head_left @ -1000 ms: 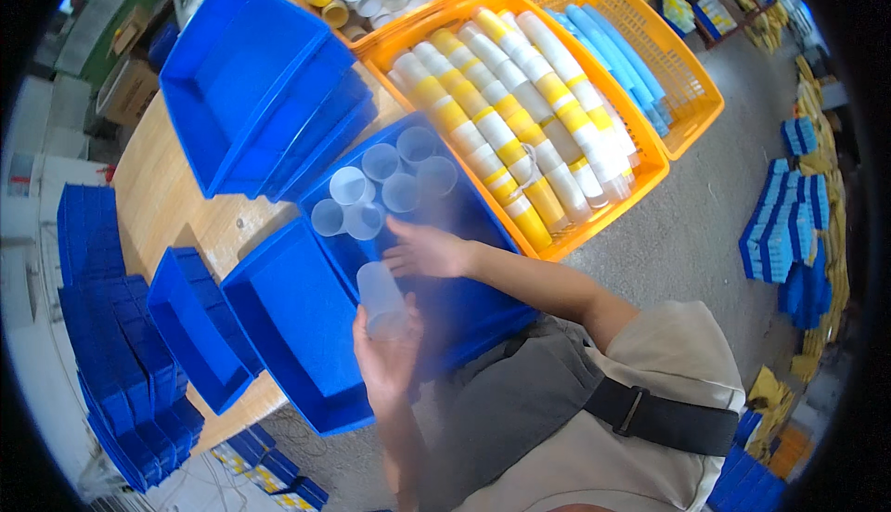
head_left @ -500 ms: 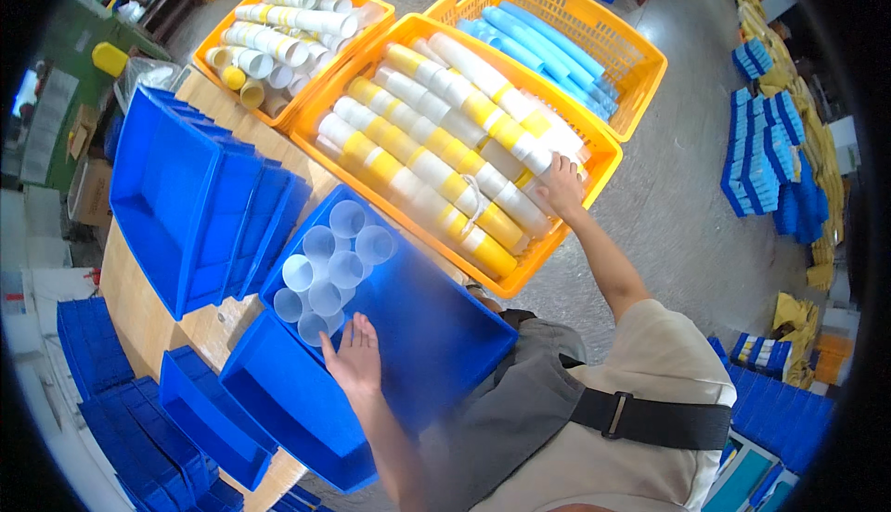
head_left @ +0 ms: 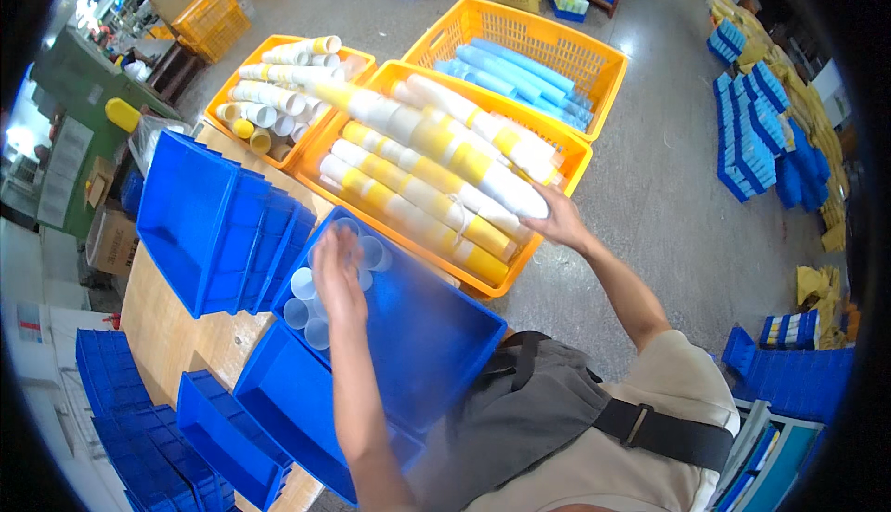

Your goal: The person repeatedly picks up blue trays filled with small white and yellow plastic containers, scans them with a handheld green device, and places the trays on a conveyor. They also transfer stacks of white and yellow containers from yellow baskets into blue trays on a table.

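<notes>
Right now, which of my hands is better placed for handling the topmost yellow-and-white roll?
Probably the right hand: it holds that roll near one end, at the orange crate. The left hand is farther off, over clear cups in the blue bin.

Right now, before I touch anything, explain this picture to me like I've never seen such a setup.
There is no machine here, just a person's two bare hands. The view comes from a wide fisheye camera worn on their head, looking down, so straight edges bend.

The right hand grips the near end of a long white-and-yellow tube over an orange crate of similar ones. The left hand is at a group of translucent cups in a blue bin; blur hides whether it grips one.

On the wooden table stands a pile of stacked blue bins.
</notes>
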